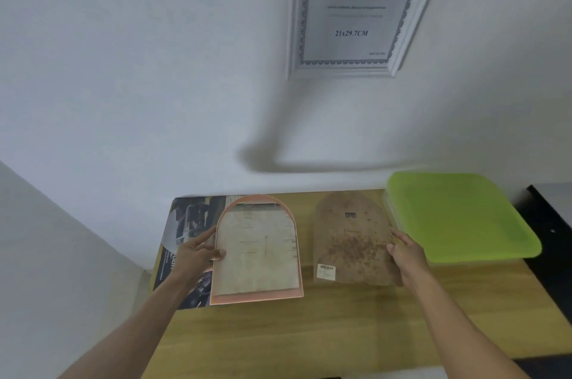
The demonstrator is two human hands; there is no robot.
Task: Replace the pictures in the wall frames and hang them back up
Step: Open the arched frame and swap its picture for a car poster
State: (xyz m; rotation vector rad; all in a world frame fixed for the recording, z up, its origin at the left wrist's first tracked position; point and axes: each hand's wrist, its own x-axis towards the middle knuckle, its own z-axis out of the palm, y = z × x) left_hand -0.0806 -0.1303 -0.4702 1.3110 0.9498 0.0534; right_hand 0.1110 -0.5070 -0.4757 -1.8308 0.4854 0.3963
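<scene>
We've got the arched frame (257, 250) face-down on the table (309, 332), left hand (198, 250) pinching its edge. Right hand (405, 250) grips the backing board (353, 239) beside it. Careless seating could crease the loose sheet inside.

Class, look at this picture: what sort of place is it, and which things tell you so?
Probably a home or office room: a white picture frame hangs on a plain wall above a wooden table, which holds an arched frame and a green tray.

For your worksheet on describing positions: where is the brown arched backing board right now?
In the head view, the brown arched backing board lies on the wooden table, between the pink arched frame and the green tray, its right edge gripped by the right hand.
</scene>
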